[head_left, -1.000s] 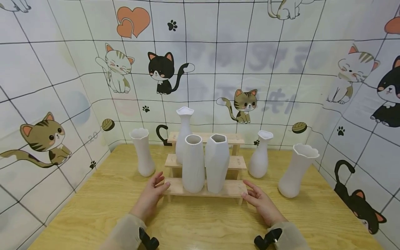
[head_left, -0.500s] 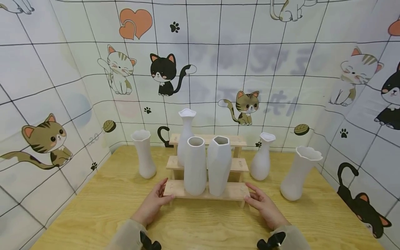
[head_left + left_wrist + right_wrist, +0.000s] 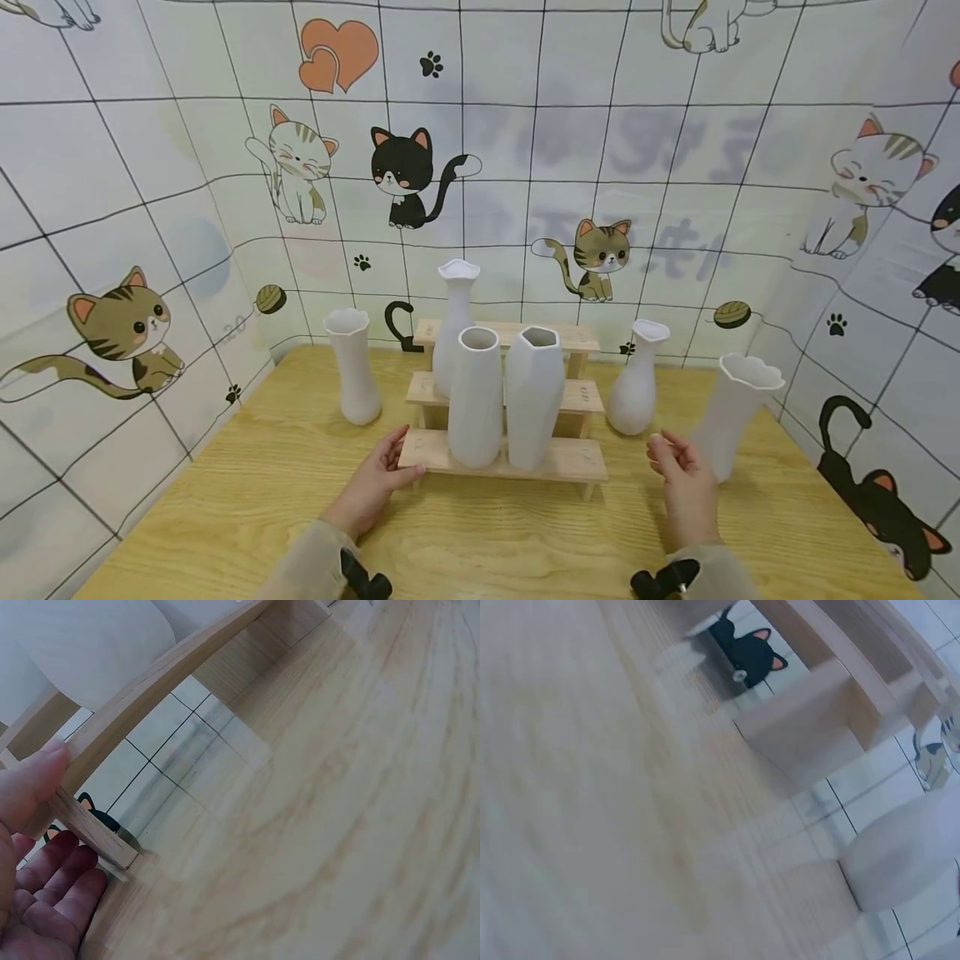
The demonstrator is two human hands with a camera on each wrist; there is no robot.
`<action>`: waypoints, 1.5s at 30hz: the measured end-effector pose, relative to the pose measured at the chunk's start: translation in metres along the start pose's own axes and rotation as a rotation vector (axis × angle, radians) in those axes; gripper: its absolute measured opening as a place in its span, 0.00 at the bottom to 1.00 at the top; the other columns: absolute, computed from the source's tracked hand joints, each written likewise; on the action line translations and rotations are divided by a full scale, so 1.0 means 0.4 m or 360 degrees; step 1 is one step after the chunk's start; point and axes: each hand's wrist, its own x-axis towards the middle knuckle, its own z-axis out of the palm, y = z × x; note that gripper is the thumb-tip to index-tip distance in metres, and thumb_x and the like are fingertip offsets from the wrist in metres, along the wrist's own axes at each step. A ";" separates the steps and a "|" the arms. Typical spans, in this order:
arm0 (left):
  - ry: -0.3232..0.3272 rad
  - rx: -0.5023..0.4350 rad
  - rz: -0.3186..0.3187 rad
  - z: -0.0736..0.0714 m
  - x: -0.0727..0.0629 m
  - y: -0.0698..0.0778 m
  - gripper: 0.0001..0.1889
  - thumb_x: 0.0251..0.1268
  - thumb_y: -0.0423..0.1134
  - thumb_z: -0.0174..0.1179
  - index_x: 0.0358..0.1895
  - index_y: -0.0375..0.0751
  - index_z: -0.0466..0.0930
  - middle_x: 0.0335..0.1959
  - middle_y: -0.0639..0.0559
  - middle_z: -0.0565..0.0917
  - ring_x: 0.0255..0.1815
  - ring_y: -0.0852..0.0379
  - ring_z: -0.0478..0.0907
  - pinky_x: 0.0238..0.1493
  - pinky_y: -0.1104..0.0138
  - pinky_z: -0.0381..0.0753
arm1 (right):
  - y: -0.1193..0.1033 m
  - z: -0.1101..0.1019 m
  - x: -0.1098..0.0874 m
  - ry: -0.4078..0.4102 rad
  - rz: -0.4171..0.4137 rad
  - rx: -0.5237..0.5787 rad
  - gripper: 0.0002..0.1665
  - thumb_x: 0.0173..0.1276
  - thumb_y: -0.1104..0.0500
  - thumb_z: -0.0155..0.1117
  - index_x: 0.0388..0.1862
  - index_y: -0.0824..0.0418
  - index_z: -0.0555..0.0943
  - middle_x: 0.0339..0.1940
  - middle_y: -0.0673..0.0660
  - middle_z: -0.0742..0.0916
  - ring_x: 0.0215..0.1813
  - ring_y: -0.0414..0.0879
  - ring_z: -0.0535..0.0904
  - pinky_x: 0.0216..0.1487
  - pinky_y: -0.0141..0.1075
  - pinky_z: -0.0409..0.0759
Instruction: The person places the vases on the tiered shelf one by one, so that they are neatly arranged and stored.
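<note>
A three-tier wooden display stand (image 3: 581, 454) is mid-table in the head view. On its bottom tier stand a white cylindrical vase (image 3: 476, 400) and a white faceted vase (image 3: 535, 400); behind them rises a white long-necked vase (image 3: 453, 333). My left hand (image 3: 371, 483) grips the stand's left end. In the left wrist view its thumb (image 3: 34, 780) lies on the front edge, with fingers behind the leg. Off the stand's right end, my right hand (image 3: 686, 487) holds nothing, fingers loosely bent. It overlaps a white wavy-rimmed vase (image 3: 738, 400) in the head view.
A small narrow-necked white vase (image 3: 632, 392) stands right of the display stand. Left of it is another wavy-rimmed white vase (image 3: 356, 367). A cat-patterned cloth wall (image 3: 495, 133) closes off the back and sides of the wooden table (image 3: 247, 492).
My right hand has let go of the stand's right end and moved right, toward the wavy-rimmed vase. My left hand has closed onto the left end and stays there. The vases stand as before.
</note>
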 end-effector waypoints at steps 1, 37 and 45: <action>0.0003 0.0000 0.0000 0.001 0.000 0.000 0.44 0.60 0.32 0.66 0.75 0.40 0.49 0.67 0.39 0.67 0.61 0.50 0.69 0.56 0.65 0.71 | -0.001 -0.007 0.003 0.0103 -0.0044 0.0021 0.18 0.68 0.53 0.64 0.52 0.61 0.78 0.31 0.42 0.84 0.34 0.33 0.79 0.37 0.21 0.75; -0.0006 0.0043 -0.0004 -0.004 -0.001 -0.007 0.46 0.59 0.37 0.68 0.76 0.39 0.47 0.71 0.38 0.62 0.66 0.47 0.64 0.62 0.59 0.67 | 0.053 -0.142 0.107 0.0130 0.0148 -0.0505 0.52 0.66 0.47 0.65 0.76 0.68 0.48 0.72 0.70 0.62 0.69 0.62 0.59 0.70 0.52 0.55; 0.0003 0.0039 -0.0014 -0.001 -0.005 0.000 0.45 0.59 0.36 0.67 0.76 0.40 0.47 0.71 0.39 0.62 0.66 0.47 0.65 0.62 0.61 0.68 | 0.058 -0.143 0.104 0.0149 0.0166 -0.0573 0.52 0.67 0.45 0.63 0.76 0.68 0.49 0.71 0.70 0.63 0.68 0.62 0.60 0.67 0.54 0.58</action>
